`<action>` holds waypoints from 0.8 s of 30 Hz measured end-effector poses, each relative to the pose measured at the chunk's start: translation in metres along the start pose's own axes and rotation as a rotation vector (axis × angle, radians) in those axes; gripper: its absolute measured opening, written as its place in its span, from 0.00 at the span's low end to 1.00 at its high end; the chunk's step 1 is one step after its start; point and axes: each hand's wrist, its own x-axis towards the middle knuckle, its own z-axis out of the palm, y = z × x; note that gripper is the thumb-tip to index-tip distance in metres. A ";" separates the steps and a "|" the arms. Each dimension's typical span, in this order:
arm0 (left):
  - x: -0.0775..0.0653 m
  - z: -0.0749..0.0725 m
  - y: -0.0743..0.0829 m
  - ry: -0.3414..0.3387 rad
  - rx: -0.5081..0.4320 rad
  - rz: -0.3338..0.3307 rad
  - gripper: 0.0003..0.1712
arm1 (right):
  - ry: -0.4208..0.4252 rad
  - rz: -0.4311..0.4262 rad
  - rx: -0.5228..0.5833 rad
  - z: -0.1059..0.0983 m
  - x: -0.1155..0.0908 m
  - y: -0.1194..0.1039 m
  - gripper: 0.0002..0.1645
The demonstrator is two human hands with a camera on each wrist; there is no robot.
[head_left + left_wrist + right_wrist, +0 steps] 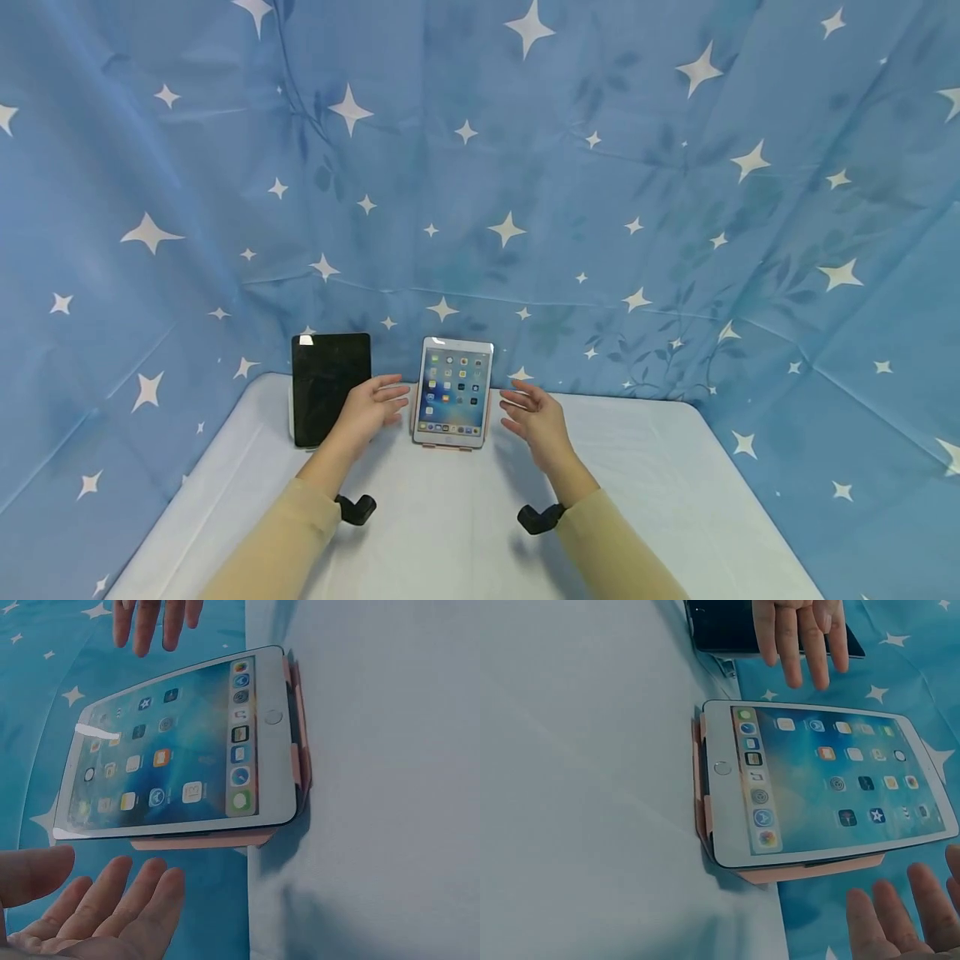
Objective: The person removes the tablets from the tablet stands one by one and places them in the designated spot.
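A white-framed tablet (453, 393) leans upright on a pink stand (304, 742) at the back of the table, its screen lit with app icons. My left hand (372, 406) is held in the air just left of it, fingers extended and apart from the tablet. On the other side my right hand (536, 417) hovers with loosely spread fingers, also not touching. Both palms face the tablet's side edges in the wrist views. Behind the left hand stands a black tablet (330, 375) with a dark screen, on its own stand, partly covered by that hand.
The table (637, 467) has a white cloth. A blue curtain with white stars (480, 208) hangs close behind and along both sides. Black wrist mounts (540, 518) sit on both forearms.
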 end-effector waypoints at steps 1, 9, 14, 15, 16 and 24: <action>0.002 0.000 0.002 0.001 -0.004 -0.003 0.32 | 0.000 0.003 0.001 0.001 0.002 -0.001 0.32; 0.018 -0.001 0.010 0.010 -0.014 -0.016 0.32 | -0.010 -0.016 -0.010 0.006 0.018 -0.007 0.33; 0.027 -0.001 0.013 0.005 -0.011 -0.007 0.31 | 0.010 -0.011 -0.025 0.008 0.023 -0.012 0.33; 0.029 -0.002 0.013 0.000 -0.013 -0.001 0.32 | 0.012 -0.010 -0.025 0.008 0.024 -0.013 0.33; 0.031 -0.002 0.014 -0.004 -0.014 0.000 0.32 | 0.014 -0.008 -0.027 0.008 0.026 -0.013 0.33; 0.045 -0.001 0.025 -0.025 -0.006 0.008 0.32 | 0.004 0.006 -0.006 0.008 0.037 -0.019 0.33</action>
